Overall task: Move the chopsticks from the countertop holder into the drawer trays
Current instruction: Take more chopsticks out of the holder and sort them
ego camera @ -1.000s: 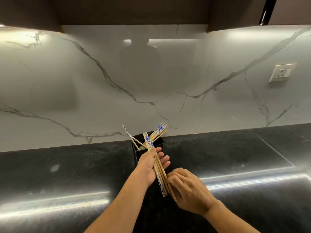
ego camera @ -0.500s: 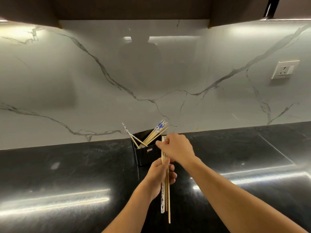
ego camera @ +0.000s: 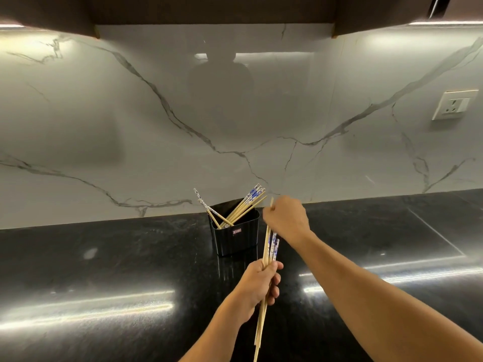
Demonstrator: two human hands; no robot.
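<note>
A black ribbed holder (ego camera: 235, 236) stands on the dark countertop near the wall, with several bamboo chopsticks (ego camera: 241, 207) leaning out of it, their tops patterned blue and white. My left hand (ego camera: 261, 286) grips a bundle of chopsticks (ego camera: 270, 250) in front of the holder, tips pointing down toward me. My right hand (ego camera: 286, 218) is just right of the holder's rim, fingers closed on the top of one chopstick whose end pokes out above the fist. The drawer is out of sight.
The glossy black countertop (ego camera: 130, 270) runs left and right below a white marble backsplash. A wall socket (ego camera: 453, 104) sits at the right. Dark cabinets hang overhead. A seam line marks the counter at the right (ego camera: 433, 231).
My right hand rose from beside the left hand's bundle to the holder's right side. My left hand drew back toward me and turned its bundle more upright.
</note>
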